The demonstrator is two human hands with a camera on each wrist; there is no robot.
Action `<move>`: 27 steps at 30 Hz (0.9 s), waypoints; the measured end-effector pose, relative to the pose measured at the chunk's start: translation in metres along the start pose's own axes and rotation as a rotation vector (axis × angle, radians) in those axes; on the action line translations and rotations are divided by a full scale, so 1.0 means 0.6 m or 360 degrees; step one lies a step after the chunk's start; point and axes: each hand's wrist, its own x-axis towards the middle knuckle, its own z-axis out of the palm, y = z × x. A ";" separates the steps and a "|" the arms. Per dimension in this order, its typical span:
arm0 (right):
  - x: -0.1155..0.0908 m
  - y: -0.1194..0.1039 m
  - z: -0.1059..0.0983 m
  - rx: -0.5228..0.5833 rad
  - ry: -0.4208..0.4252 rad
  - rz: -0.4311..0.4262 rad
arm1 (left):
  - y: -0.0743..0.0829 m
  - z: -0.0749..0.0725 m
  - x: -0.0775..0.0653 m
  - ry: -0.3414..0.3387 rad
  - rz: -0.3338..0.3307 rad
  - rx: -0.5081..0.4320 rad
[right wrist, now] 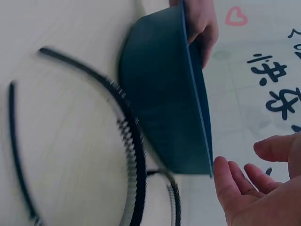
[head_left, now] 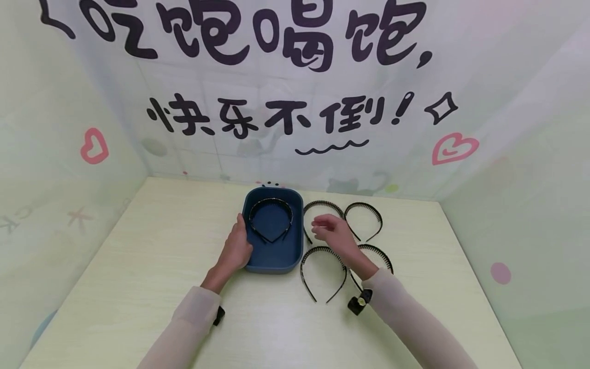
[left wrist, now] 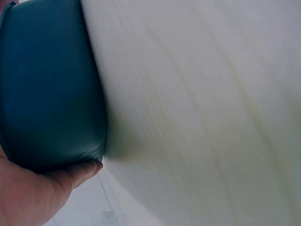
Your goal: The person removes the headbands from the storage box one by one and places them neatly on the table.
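My remote view showed the pale table extending to the left of both hands. Left hand: clamped on the left wall of the blue tray, which opened upward just right of that grip. One black headband lay inside the tray, right of the gripping fingers (I logged its two tips as pointing back toward the person).

Next rightward, on the table, I noted the near-left headband, closer to the person than the right hand, and the far-left headband, partly hidden behind that hand's fingers. Right hand: thumb and fingers apart, nothing between them, raised above the headbands and right of the tray. Rightmost I recorded the far-right headband, beyond and right of this hand, and the near-right headband, partly covered by its wrist.
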 end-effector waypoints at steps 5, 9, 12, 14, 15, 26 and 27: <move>0.016 -0.021 0.043 0.0137 -0.0219 0.0037 | -0.001 0.000 0.000 -0.0002 0.0008 -0.0009; 0.023 -0.028 0.072 0.0081 -0.0328 0.0088 | -0.002 0.001 0.001 0.0006 0.0018 -0.0024; 0.027 -0.030 0.092 -0.0042 -0.0323 0.0114 | -0.003 0.002 0.001 0.0024 0.0021 -0.0027; 0.029 -0.029 0.104 -0.0096 -0.0289 0.0111 | -0.004 0.001 0.001 0.0033 0.0021 -0.0030; 0.031 -0.026 0.109 -0.0109 -0.0263 0.0108 | -0.004 0.001 0.001 0.0032 0.0019 -0.0032; 0.043 -0.009 0.144 -0.0293 -0.0116 0.0134 | -0.003 0.001 0.002 0.0017 0.0000 -0.0030; 0.044 -0.007 0.146 -0.0316 -0.0120 0.0151 | -0.002 0.002 0.002 0.0010 0.0001 -0.0033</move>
